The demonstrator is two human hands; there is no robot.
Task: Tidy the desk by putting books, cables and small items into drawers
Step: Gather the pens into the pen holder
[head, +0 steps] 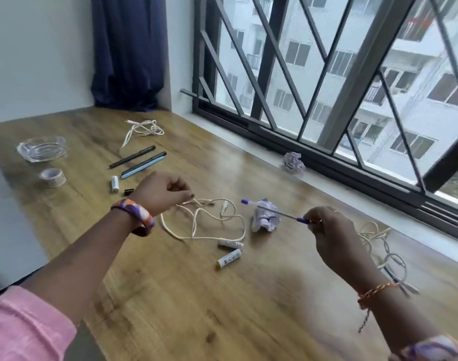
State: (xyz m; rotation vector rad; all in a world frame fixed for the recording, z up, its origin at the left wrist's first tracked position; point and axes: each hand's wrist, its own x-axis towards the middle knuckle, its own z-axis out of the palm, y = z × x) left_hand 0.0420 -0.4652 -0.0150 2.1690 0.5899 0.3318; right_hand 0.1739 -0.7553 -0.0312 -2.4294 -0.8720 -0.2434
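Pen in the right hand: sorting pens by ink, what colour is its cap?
Purple cap, on a clear-barrelled pen; head view.

- The battery near the counter's middle bore dark printed characters, too blurred to read.
- No other text could be read.

On the desk, a cable lies in the middle, with two batteries just before it and a paper ball to its right. Behind and left lie two pens, a third battery, a tape roll and a dish. Another cable lies farther back, and a third at the right.
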